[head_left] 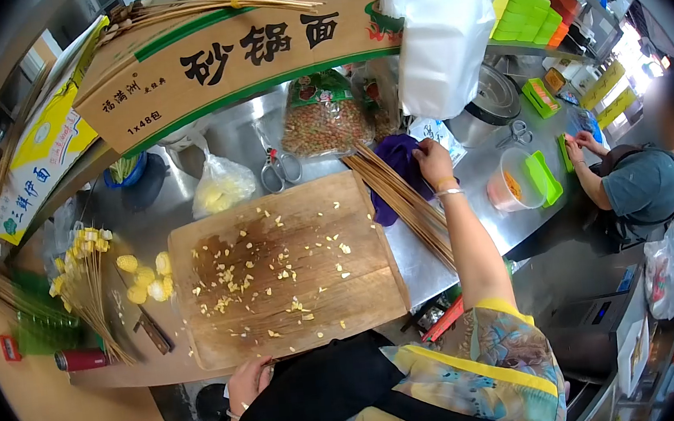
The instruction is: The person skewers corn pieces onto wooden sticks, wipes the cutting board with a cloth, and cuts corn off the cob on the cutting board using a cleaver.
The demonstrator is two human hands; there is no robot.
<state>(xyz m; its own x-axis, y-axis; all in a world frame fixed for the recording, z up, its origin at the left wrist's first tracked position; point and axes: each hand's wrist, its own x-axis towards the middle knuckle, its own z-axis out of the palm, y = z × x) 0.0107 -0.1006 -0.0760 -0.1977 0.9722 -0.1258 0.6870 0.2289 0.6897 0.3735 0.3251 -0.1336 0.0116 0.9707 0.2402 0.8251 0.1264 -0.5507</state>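
My right hand (436, 164) has its fingers closed on a purple cloth (396, 159) beside the upper right of the wooden cutting board (333, 252). A bundle of thin wooden skewers (411, 211) lies partly over the cloth, next to my wrist. At the board's near edge rests my left hand (250, 382), fingers curled; whether it holds anything is hard to see. Small yellow-white bits (233, 280) are scattered on the board. Left of it are corn pieces (144, 277), a knife (153, 332) and skewered corn (85, 249).
Behind the board are a plastic bag (222, 183), scissors (279, 170) and a peanut bag (323, 121). A clear tub (508, 184) and green tray (543, 178) stand right. A co-worker (646, 178) works at the far right. A large carton (239, 56) is above.
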